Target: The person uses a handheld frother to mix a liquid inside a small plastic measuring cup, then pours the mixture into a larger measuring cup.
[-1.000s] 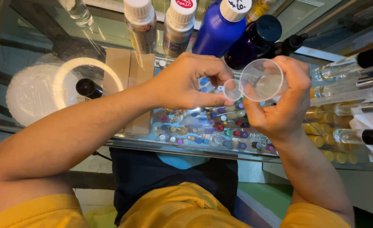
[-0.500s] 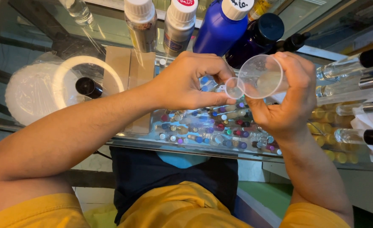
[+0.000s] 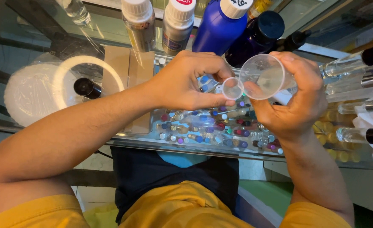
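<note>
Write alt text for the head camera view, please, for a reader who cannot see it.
A person's right hand tilts a clear plastic cup toward a small clear vial pinched in the left hand, over a glass shelf above many small coloured-cap vials. Behind stand a blue bottle and two silver bottles.

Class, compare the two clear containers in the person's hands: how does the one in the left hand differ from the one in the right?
The small clear plastic vial, pinched in the left hand, has a much narrower mouth than the wide clear plastic measuring cup gripped by the right hand. The cup lies tipped on its side, rim toward the vial; the vial's opening faces up toward the camera. Both are transparent and round-mouthed, rims almost touching, above the glass counter.
</note>
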